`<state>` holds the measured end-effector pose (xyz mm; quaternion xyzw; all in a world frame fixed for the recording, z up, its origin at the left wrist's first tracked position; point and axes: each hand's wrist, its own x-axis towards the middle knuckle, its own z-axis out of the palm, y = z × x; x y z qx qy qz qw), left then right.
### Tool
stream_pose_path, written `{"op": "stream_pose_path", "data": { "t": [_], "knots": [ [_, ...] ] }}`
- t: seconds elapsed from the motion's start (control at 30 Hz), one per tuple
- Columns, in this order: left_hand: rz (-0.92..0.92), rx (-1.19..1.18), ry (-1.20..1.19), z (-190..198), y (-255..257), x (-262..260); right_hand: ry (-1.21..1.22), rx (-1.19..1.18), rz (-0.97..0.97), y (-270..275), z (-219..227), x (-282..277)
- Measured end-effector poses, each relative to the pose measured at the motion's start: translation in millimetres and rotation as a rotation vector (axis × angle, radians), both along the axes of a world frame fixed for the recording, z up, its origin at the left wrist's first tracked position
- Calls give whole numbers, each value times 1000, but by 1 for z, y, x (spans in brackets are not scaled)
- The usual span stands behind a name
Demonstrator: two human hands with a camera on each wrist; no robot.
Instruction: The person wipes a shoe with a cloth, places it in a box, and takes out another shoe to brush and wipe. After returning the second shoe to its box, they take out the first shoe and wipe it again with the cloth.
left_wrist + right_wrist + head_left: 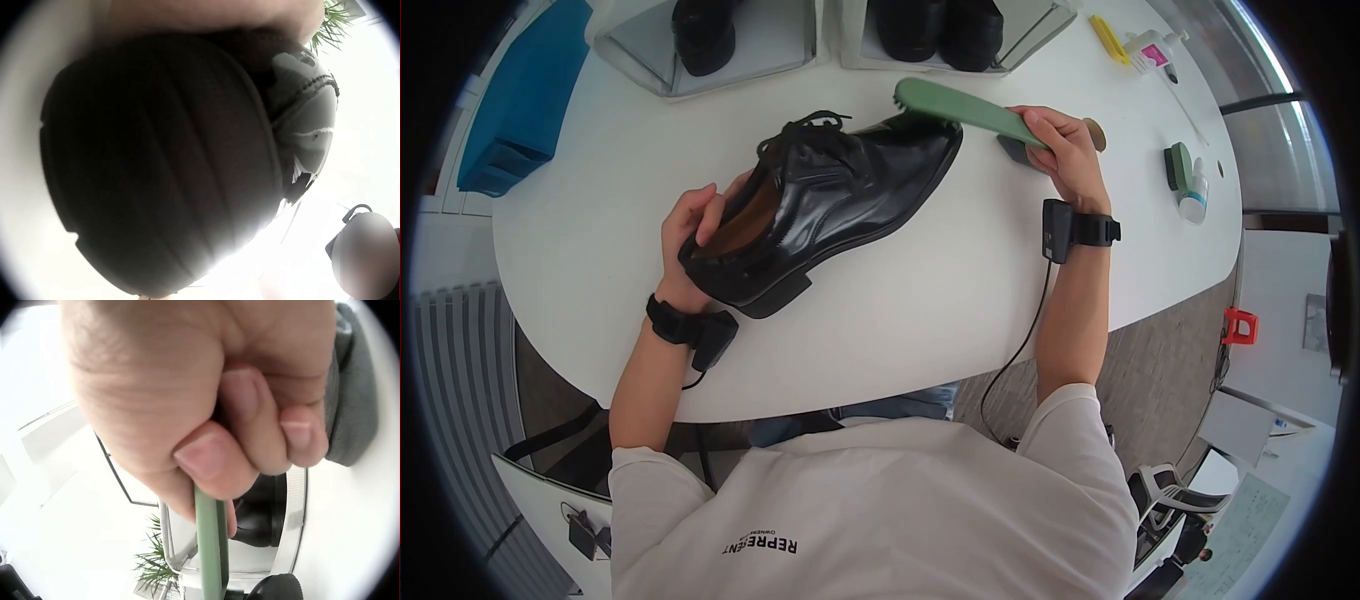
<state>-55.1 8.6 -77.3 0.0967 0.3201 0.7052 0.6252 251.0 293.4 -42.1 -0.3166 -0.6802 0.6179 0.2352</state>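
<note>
In the head view a black leather lace-up shoe (855,185) is held tilted over the white table, toe pointing to the upper right. My left hand (685,240) grips it at the heel, with fingers hooked over the collar into the brown-lined opening. From the left wrist the dark heel (162,169) fills most of the view. My right hand (1068,158) holds a green long-handled brush (970,108) by its handle end, and the brush's dark bristles lie against the toe. In the right wrist view the curled fingers wrap the green handle (211,550).
Two open shoe boxes (635,50) with black shoes (940,30) stand at the back. A teal container (525,110) sits far left. At right are a white bottle (1150,50), a yellow tool (1108,40), a small green brush (1180,165) and a small bottle (1193,200). A grey roll (356,387) lies behind my right hand.
</note>
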Motion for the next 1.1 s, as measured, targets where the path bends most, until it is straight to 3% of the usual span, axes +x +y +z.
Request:
{"op": "stream_pose_path", "data": {
  "t": [0.2, 0.3, 0.37, 0.4, 0.47, 0.7, 0.83, 1.03, 1.1],
  "knots": [
    [8, 23, 16, 5, -1, 5, -9, -9, 161, 7, -4, 8],
    [-6, 19, 20, 0, -2, 3, -6, -70, 13, 9, -8, 11],
    [-18, 27, 18, 2, -1, 3, -20, -54, 200, 11, -8, 19],
    [41, -25, 19, 10, 0, 9, -20, -54, 200, 12, -7, 16],
    [94, -84, 18, 15, 2, 13, 19, -51, -15, 12, -7, 12],
    [155, -203, 20, 13, 2, 9, 46, -53, 147, 12, -13, 17],
    [173, -233, -28, 19, 4, 13, 57, -97, 43, 19, -19, 20],
    [180, -249, -16, 17, 4, 12, 12, -103, 166, 18, -18, 23],
    [170, -234, -22, 15, 3, 10, 69, -80, 39, 19, -20, 20]
  ]
}}
